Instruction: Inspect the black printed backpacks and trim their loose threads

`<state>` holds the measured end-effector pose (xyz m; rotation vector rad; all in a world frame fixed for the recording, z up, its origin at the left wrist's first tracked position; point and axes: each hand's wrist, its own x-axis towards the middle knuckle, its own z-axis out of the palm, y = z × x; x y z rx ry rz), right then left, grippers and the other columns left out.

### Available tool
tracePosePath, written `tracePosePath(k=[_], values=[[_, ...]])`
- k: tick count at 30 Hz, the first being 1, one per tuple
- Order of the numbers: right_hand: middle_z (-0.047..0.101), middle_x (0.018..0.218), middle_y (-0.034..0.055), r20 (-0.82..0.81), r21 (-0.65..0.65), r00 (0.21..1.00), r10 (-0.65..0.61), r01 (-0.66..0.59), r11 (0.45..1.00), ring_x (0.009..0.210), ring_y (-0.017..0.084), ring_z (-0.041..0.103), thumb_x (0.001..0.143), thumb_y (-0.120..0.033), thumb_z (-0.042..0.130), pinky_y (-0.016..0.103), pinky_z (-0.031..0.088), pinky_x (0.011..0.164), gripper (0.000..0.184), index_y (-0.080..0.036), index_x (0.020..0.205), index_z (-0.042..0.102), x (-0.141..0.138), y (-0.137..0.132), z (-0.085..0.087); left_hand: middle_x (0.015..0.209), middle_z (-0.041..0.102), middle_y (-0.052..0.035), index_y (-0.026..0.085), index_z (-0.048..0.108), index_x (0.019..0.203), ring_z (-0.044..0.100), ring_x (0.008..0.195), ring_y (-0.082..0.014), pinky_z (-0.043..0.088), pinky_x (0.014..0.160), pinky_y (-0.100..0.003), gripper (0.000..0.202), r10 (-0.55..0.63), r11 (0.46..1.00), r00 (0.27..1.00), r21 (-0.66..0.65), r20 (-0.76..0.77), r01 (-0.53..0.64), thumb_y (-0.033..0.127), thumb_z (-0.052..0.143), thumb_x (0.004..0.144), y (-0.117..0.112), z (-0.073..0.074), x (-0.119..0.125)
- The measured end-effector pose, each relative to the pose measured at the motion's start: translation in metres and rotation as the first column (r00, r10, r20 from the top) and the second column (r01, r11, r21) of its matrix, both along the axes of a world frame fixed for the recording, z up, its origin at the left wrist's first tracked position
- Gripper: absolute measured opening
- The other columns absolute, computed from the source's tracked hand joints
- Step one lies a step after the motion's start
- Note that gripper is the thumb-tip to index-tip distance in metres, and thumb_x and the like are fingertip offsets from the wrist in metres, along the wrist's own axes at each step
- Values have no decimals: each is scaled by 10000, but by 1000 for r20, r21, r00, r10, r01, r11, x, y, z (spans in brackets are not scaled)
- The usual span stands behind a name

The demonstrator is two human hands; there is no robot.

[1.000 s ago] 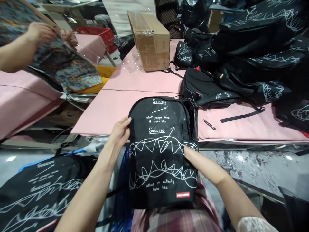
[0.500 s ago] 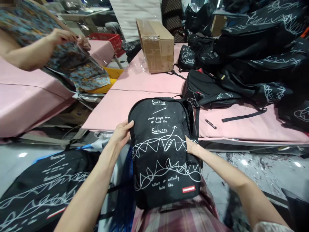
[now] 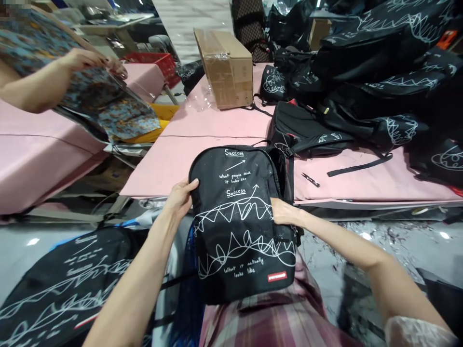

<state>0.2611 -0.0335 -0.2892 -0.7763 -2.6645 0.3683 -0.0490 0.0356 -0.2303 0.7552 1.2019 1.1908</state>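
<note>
Table [image 3: 213,124]: pink-covered, running from the near edge to the far side.
Bag pile [image 3: 365,72]: black bags heaped on the far right.
Backpack [image 3: 240,231]: near centre, in front of the table's near edge, its base over the person's lap.
Backpack handling: a steady grip by the left hand [image 3: 183,196] on the edge should keep the panel taut, so the right hand [image 3: 284,212] can work in the side opening without twisting the cloth or straining its seam.
Backpack direction: printed front faces the person; rounded top points far and slightly left, base near; the long axis runs near to far.
Box [image 3: 233,72]: brown cardboard, far on the table, left of the pile.
Left hand: pinching the backpack's left edge, thumb on the front.
Right hand: fingers hidden inside the right side; cannot tell whether they grasp anything.
Small tool [image 3: 311,180]: dark, lying on the table, right of the backpack.
</note>
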Motion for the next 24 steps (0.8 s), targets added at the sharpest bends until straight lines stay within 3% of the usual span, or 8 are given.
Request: tracePosePath(k=[2, 4, 9, 11, 14, 17, 20, 24], values=[[656, 970, 75, -63, -48, 998, -10, 7, 999, 1032, 184, 547, 871, -109, 396, 366, 414, 961, 249, -160, 883, 640, 10, -7, 2, 695, 706, -10, 129, 661, 809, 668, 786, -208, 579, 739, -313, 267, -9, 1000, 1000, -13, 1, 9, 183, 762, 568, 1, -2, 0], [644, 1028, 100, -215, -152, 962, -168, 137, 979, 1055, 190, 544, 896, -153, 384, 367, 446, 923, 262, -150, 980, 632, 24, -18, 9, 712, 709, -5, 134, 662, 810, 664, 804, -213, 576, 758, -323, 289, -27, 1000, 1000, -5, -6, 27, 210, 779, 558, 1, -1, 1], [580, 1198, 72, -508, -450, 570, -646, 463, 763, 1075, 197, 534, 872, -337, 495, 393, 429, 932, 310, -224, 1152, 566, 44, 14, 42, 849, 720, -35, 159, 668, 888, 656, 844, -232, 570, 727, -307, 469, -184, 980, 980, 59, -73, 189, 352, 836, 495, -9, 15, 9], [518, 1284, 82, -535, -601, 445, -718, 396, 694, 1115, 214, 509, 793, -412, 590, 391, 418, 940, 459, -217, 1204, 529, 40, 51, 53, 893, 712, -63, 159, 662, 937, 655, 856, -247, 566, 716, -314, 531, -258, 959, 958, 85, -122, 269, 385, 833, 487, -12, 25, 15], [606, 1140, 73, -556, -737, 399, -730, 171, 654, 1005, 220, 563, 699, -467, 661, 386, 434, 901, 487, -184, 1092, 605, 27, 88, 72, 931, 698, -74, 164, 640, 1004, 651, 858, -247, 552, 724, -321, 557, -236, 948, 940, 153, -246, 278, 375, 808, 516, -15, 37, 20], [646, 888, 16, -636, -658, 433, -639, 128, 742, 831, 185, 583, 656, -381, 720, 359, 457, 810, 309, -194, 897, 669, 24, 70, 97, 862, 684, -33, 168, 644, 938, 638, 836, -210, 528, 766, -311, 412, 56, 947, 894, 307, -445, 94, 291, 757, 562, -27, 40, 11], [610, 827, 8, -625, -450, 688, -369, 70, 891, 792, 155, 558, 672, -247, 729, 312, 451, 744, 104, -211, 759, 688, 35, 10, 112, 810, 642, -13, 177, 637, 742, 627, 856, -189, 499, 826, -315, 115, 299, 857, 753, 512, -587, 59, 209, 665, 635, -59, 28, -5], [581, 745, 48, -405, -430, 910, -84, -109, 896, 737, 163, 538, 871, -238, 484, 307, 433, 646, 237, -209, 767, 696, 44, -69, 75, 799, 611, -33, 190, 587, 637, 625, 934, -190, 479, 871, -338, 145, 155, 805, 700, 499, -697, 319, 129, 496, 733, -117, -5, -17]])
